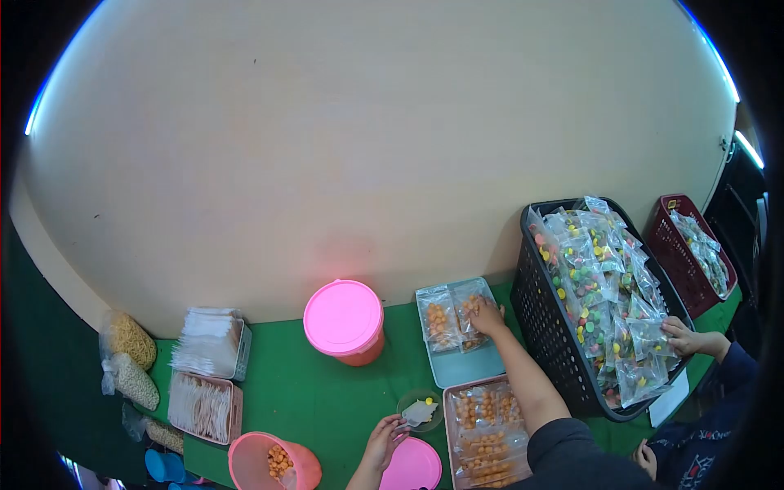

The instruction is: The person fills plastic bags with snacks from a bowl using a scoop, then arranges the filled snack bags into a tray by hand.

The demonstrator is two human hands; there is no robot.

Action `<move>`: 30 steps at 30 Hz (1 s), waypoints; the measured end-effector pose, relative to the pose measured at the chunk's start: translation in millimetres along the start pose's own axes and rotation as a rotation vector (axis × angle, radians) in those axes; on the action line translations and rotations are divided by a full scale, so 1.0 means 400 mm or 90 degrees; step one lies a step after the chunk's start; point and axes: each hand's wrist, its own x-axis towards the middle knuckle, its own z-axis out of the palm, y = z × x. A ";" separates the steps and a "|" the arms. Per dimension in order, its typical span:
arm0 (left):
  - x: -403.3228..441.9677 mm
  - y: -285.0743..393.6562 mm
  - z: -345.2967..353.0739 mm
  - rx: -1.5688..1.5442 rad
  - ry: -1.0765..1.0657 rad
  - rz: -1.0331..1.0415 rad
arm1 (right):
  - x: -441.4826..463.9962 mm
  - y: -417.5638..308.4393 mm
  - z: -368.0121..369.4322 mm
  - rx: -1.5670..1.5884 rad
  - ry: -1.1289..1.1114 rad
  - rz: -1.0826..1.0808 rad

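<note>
My right hand point(483, 317) reaches into a light blue tray point(457, 372), its fingers closed on a clear bag of orange snack balls point(471, 304). Beside it in that tray lies another such bag point(442, 320). Between the fingers of my left hand point(384, 439) is a small white plastic piece point(420, 412), whose exact kind I cannot make out. That piece is over a clear bowl point(438, 420) with something small and yellow in it. Just below lies a pink lid point(413, 465). A pinkish tray point(450, 433) of filled bags is partly hidden by my right arm.
A black basket point(545, 320) holds many candy bags; a co-worker's hand point(686, 336) touches them. Behind is a maroon basket point(670, 245). Leftward stand a lidded pink tub point(343, 318), an open pink bucket point(245, 461) of orange balls, and trays of flat packets point(200, 408).
</note>
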 end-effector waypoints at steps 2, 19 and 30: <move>0.006 -0.011 -0.003 -0.002 -0.002 -0.007 | -0.012 -0.011 -0.011 0.001 -0.024 0.015; 0.006 -0.007 0.027 0.010 -0.017 -0.026 | -0.358 0.002 -0.087 0.163 0.026 -0.183; -0.004 -0.066 0.136 0.318 -0.126 0.023 | -0.595 0.212 -0.089 -0.040 -0.320 -0.070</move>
